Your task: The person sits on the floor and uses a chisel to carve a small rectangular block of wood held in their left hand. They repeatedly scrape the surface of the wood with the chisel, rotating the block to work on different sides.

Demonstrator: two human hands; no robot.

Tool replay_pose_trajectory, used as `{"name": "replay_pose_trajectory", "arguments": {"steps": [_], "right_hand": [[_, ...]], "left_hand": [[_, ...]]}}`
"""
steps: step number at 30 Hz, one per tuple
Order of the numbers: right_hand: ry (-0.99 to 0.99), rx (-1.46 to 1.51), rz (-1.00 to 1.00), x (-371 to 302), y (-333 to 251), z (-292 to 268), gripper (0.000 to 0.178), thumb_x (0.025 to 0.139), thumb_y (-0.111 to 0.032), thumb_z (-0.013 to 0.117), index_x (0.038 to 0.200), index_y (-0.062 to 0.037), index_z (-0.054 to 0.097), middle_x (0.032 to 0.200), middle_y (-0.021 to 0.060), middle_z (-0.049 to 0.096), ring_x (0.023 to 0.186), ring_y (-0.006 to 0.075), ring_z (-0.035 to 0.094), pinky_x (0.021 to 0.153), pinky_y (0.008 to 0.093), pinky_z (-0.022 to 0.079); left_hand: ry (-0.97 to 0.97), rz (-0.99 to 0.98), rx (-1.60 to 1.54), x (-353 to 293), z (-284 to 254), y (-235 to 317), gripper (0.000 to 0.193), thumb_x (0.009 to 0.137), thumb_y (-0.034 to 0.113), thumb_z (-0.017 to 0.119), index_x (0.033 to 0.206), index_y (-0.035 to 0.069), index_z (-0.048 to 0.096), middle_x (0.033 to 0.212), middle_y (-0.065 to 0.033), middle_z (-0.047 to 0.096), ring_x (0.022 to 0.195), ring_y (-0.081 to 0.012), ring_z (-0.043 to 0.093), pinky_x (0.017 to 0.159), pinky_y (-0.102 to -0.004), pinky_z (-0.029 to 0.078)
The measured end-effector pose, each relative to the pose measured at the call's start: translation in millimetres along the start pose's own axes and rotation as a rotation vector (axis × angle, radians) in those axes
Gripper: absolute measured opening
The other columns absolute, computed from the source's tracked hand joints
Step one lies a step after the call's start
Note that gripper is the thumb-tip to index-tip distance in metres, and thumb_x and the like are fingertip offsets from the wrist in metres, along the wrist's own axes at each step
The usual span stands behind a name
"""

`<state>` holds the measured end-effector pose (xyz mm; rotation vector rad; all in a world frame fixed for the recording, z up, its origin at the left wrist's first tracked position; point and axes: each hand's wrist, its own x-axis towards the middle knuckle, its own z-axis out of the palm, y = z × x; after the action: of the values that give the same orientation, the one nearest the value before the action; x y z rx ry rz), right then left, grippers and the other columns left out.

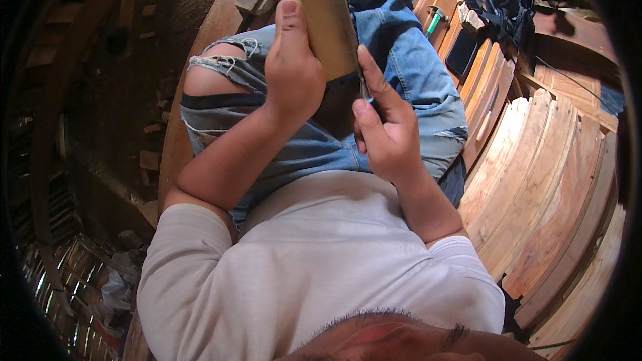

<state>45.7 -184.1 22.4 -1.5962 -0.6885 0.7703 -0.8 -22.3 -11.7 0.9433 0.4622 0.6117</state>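
Note:
My left hand (294, 67) grips a flat, tan rectangular piece (324, 23) by its left side, thumb laid along its face. It could be sandpaper or card; the frame does not settle which. The piece is held up above my lap. My right hand (389, 130) is closed round a slim tool (364, 88) with a thin metallic part and a bit of light blue. Its forefinger stretches up beside the tan piece's lower right corner. Most of the tool is hidden by the fingers, so its kind is unclear.
Stacked curved wooden boards (528, 180) lie to the right. A hammer with a green handle (436, 21) and a dark phone (462, 52) rest on planks beyond my knee. Black straps and bags (495, 0) are at the far right. Wood offcuts (150, 159) litter the left floor.

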Motion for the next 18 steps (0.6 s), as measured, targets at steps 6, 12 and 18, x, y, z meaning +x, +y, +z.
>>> {"name": "replay_pose_trajectory", "arguments": {"steps": [6,12,18], "right_hand": [[-0.005,0.001,0.039,2,-5,-2,0.059,0.095,0.001,0.051,0.154,-0.0021,0.045,0.133,0.0177,0.068,0.11,0.0134,0.064,0.098,0.027,0.047],[0.025,-0.013,-0.069,9,-1,-5,0.058,0.094,0.001,0.051,0.152,0.0013,0.047,0.134,0.02,0.066,0.121,0.0214,0.064,0.106,0.0315,0.045],[-0.017,-0.065,-0.027,7,1,-10,0.055,0.095,-0.001,0.051,0.15,0.0002,0.048,0.134,0.019,0.065,0.105,0.0194,0.068,0.092,0.0289,0.051]], "left_hand": [[-0.041,0.017,0.043,-1,-3,-1,0.059,0.114,0.046,0.022,0.131,0.001,0.058,0.114,-0.0115,0.068,0.1,-0.0169,0.068,0.091,-0.03,0.055],[-0.057,-0.026,-0.091,-4,6,0,0.058,0.114,0.044,0.022,0.132,0.002,0.057,0.114,-0.0111,0.067,0.099,-0.017,0.068,0.089,-0.0309,0.056],[0.007,-0.001,-0.121,4,-3,-2,0.059,0.114,0.046,0.022,0.131,0.002,0.057,0.111,-0.0101,0.068,0.1,-0.018,0.069,0.089,-0.0326,0.057]]}}
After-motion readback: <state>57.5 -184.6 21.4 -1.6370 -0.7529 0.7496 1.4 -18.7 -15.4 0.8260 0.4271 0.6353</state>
